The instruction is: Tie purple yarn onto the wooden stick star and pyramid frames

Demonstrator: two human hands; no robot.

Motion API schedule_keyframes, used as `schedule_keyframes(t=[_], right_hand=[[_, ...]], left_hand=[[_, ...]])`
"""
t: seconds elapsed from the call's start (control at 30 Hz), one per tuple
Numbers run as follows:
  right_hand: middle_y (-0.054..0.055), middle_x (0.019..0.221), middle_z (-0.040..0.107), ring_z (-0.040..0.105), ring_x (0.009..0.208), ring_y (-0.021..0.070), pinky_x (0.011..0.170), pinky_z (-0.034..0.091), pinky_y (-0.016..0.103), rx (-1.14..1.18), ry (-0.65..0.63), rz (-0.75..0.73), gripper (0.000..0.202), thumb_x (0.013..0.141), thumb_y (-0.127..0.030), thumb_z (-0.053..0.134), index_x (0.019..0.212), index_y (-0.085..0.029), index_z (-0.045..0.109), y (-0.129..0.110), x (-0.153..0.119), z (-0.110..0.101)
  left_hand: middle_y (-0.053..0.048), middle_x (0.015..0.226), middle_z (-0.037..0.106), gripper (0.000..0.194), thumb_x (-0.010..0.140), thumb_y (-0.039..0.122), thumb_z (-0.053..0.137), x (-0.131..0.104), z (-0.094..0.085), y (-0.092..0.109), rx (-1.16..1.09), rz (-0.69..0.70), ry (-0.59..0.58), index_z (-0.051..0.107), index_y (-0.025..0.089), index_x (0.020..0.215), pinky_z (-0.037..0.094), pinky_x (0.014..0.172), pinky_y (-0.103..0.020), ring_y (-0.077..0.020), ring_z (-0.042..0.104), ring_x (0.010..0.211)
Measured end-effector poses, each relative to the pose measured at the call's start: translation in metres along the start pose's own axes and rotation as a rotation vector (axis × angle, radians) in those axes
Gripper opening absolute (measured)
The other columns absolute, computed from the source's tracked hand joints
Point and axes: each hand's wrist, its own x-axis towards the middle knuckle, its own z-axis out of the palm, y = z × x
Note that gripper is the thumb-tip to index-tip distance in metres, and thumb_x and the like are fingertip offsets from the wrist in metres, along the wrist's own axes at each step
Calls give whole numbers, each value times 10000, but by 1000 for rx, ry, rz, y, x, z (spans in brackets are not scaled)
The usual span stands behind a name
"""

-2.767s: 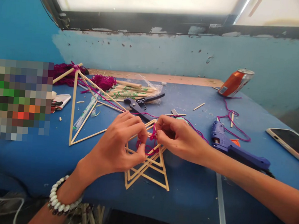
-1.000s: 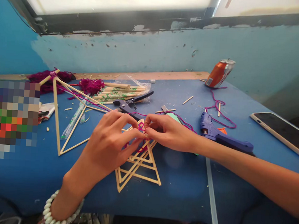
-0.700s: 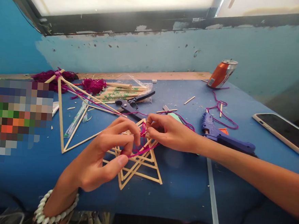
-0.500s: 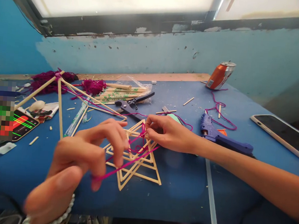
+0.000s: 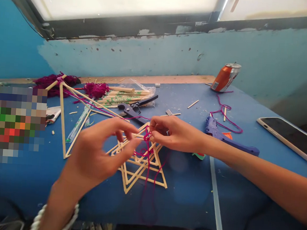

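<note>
Left hand (image 5: 98,149) has come back from the lower left; its thumb and forefinger stand apart, nothing visible between. The magenta yarn (image 5: 147,137), drawn taut earlier, now hangs slack across the stick star (image 5: 142,166), lower centre. Right hand (image 5: 169,133) remains pinched on yarn near the star's top. Tension judged lost.

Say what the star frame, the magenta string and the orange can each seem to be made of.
Star frame: likely wood or bamboo, unpainted and matte; the thin sticks are pale tan.
String: probably yarn, soft and dull; it loops and hangs limply. Cotton, wool or synthetic, I can't tell.
Can: thin metal, likely aluminium; orange print beside bare silvery areas, with a shiny rim.
</note>
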Motion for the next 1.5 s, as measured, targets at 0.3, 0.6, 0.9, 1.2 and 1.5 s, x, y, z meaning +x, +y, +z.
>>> schedule_keyframes(t=[0.3,0.6,0.9,1.2,1.5], right_hand=[[-52,647,536,439,575,77,517,335,213,56,-90,-100,72,861,-119,542,819,-165,577,-1,0,-7],[-43,670,584,509,596,88,601,369,228,-98,36,-247,158,894,-138,585,1018,-173,675,7,3,-5],[-43,665,614,527,594,85,606,337,223,-260,140,-258,78,874,-126,572,931,-163,610,7,5,0],[-54,662,581,493,575,81,584,319,226,-197,121,-210,50,914,-161,521,955,-182,539,6,2,3],[-49,639,529,440,558,91,562,278,253,-222,298,52,5,880,-191,523,878,-188,519,5,6,2]], left_hand=[[2,824,651,88,870,238,621,36,32,12,148,41,-110,706,243,845,458,736,-336,-184,618,795],[-1,793,629,75,862,184,590,37,33,11,78,14,-113,658,213,848,450,759,-349,-182,586,787],[11,783,627,71,877,186,580,38,33,12,26,-42,-122,642,205,848,442,766,-358,-172,588,763],[12,781,627,46,860,193,639,40,37,14,20,-5,-69,677,218,866,449,776,-341,-164,600,771],[4,782,581,63,829,151,581,37,37,11,26,7,-124,580,204,795,422,754,-340,-173,541,783]])
